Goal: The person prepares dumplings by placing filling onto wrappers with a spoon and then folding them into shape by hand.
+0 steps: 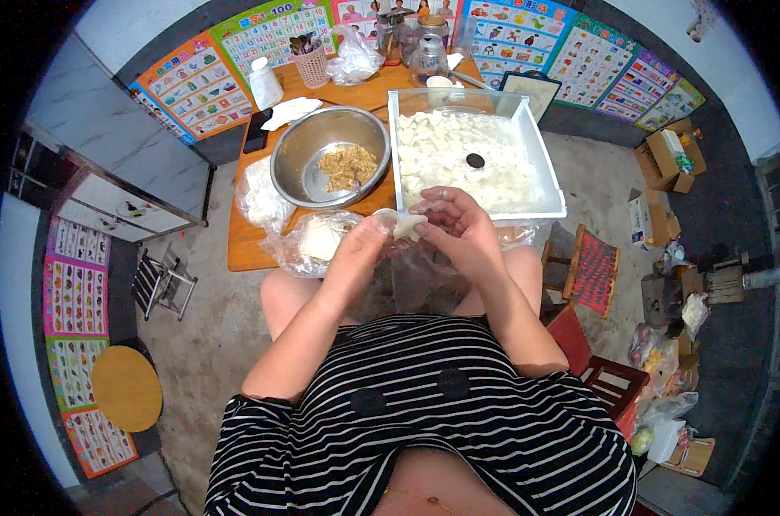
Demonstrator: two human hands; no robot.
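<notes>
Between my two hands, near the table's front edge, is a small white dumpling (408,227). My left hand (364,248) pinches its left side, and a round wrapper edge shows by the fingertips. My right hand (461,232) holds the other side with thumb and fingers. Behind my left hand a steel bowl (285,161) holds some brown minced filling (348,168). A white plastic drawer (480,214), filled with many pale dumplings (429,138), stands beyond my right hand. White wrappers (322,240) lie in a clear plastic bag close to my left hand.
Another plastic bag (262,197) lies left of the bowl. A dark phone (256,131), a white bottle (265,82), a pink basket (311,68) and a glass jar (429,58) stand or lie farther back on the wooden table (254,251). A red woven chair (594,271) is at the right.
</notes>
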